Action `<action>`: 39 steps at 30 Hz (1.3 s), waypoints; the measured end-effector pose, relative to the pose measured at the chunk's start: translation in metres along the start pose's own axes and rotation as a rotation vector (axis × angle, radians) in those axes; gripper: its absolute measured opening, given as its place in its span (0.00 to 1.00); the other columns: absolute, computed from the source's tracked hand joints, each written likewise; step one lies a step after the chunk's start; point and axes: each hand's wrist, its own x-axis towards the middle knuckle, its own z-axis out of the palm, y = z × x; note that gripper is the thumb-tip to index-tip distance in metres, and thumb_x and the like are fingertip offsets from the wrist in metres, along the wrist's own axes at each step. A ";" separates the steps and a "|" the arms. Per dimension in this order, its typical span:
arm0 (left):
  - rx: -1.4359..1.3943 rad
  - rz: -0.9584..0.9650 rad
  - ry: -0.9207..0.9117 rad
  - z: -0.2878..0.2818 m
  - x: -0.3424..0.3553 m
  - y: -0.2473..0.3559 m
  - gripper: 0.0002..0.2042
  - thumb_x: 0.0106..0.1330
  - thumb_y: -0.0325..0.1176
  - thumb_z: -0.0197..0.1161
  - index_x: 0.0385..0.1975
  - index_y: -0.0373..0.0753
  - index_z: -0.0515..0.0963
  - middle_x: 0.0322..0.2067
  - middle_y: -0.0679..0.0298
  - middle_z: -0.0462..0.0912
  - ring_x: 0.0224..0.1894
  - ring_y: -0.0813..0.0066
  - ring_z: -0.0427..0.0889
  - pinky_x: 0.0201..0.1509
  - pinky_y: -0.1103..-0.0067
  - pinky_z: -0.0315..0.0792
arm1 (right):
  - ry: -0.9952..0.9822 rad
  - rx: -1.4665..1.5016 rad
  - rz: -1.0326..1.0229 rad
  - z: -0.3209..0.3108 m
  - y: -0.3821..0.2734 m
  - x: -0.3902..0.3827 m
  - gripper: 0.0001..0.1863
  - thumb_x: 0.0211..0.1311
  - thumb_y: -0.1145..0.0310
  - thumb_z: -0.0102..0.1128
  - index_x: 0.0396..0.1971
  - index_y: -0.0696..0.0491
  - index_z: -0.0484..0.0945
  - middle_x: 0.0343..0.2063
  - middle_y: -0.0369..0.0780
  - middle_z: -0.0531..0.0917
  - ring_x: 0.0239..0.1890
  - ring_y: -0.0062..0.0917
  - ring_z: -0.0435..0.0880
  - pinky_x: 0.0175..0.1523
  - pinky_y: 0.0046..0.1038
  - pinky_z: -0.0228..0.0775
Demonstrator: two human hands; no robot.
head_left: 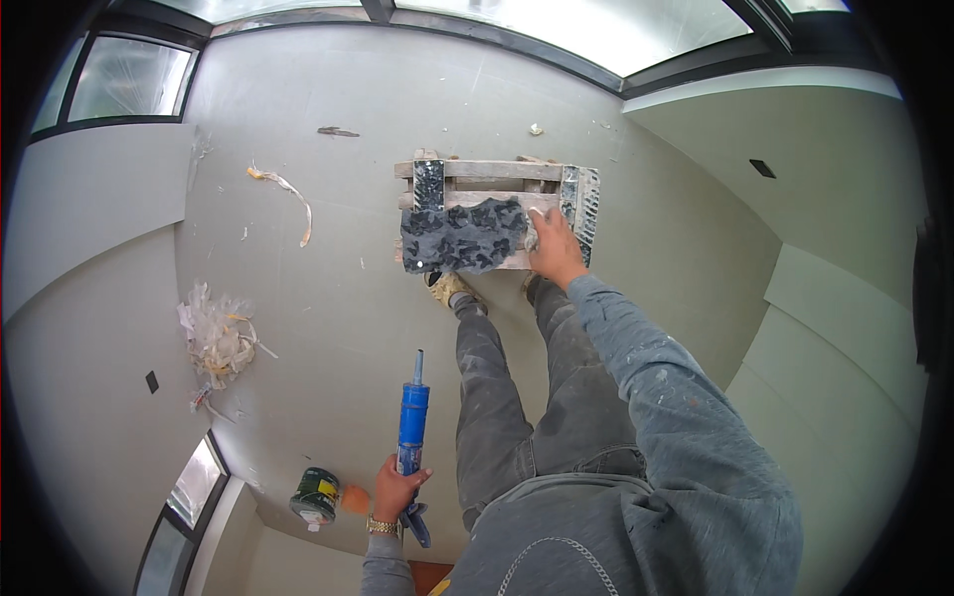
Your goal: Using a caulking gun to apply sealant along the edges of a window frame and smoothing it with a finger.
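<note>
In the head view, my left hand point(399, 485) is wrapped round a blue caulking gun point(412, 417), its nozzle pointing up the frame. My right hand point(556, 243) reaches to a small wooden pallet point(497, 171), fingers closed at a pale bit I cannot make out, beside the right end of a dark mottled camouflage cloth or pad point(462, 233). The cloth lies across the pallet's near half. The pallet also has patterned strips point(578, 189) at its sides. My shoes show just below it.
On the floor lie a peeled strip point(298, 194), a dark scrap point(338, 132) and a heap of crumpled plastic point(219, 338). A green can point(316, 494) and an orange object point(354, 500) stand near my left hand. Walls and dark-framed windows point(129, 79) surround the floor.
</note>
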 end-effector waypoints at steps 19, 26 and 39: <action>-0.286 -0.099 0.102 0.030 -0.023 -0.070 0.17 0.52 0.37 0.77 0.30 0.35 0.75 0.21 0.63 0.80 0.22 0.76 0.77 0.27 0.76 0.72 | -0.139 0.047 -0.103 0.035 -0.170 0.124 0.16 0.56 0.63 0.62 0.45 0.49 0.82 0.44 0.43 0.83 0.52 0.41 0.79 0.53 0.42 0.74; -0.357 -0.136 0.106 0.040 -0.032 -0.071 0.16 0.52 0.36 0.76 0.31 0.34 0.76 0.22 0.64 0.80 0.22 0.77 0.77 0.28 0.77 0.72 | 0.033 0.267 -0.084 0.014 -0.132 0.109 0.24 0.51 0.63 0.61 0.51 0.50 0.79 0.48 0.48 0.80 0.53 0.44 0.78 0.59 0.41 0.71; -0.361 -0.112 0.078 0.037 -0.029 -0.045 0.15 0.53 0.33 0.76 0.32 0.34 0.75 0.23 0.66 0.79 0.22 0.79 0.77 0.27 0.78 0.72 | 0.058 1.064 0.764 0.026 0.133 0.021 0.21 0.64 0.67 0.54 0.55 0.59 0.72 0.48 0.46 0.81 0.49 0.35 0.80 0.54 0.35 0.71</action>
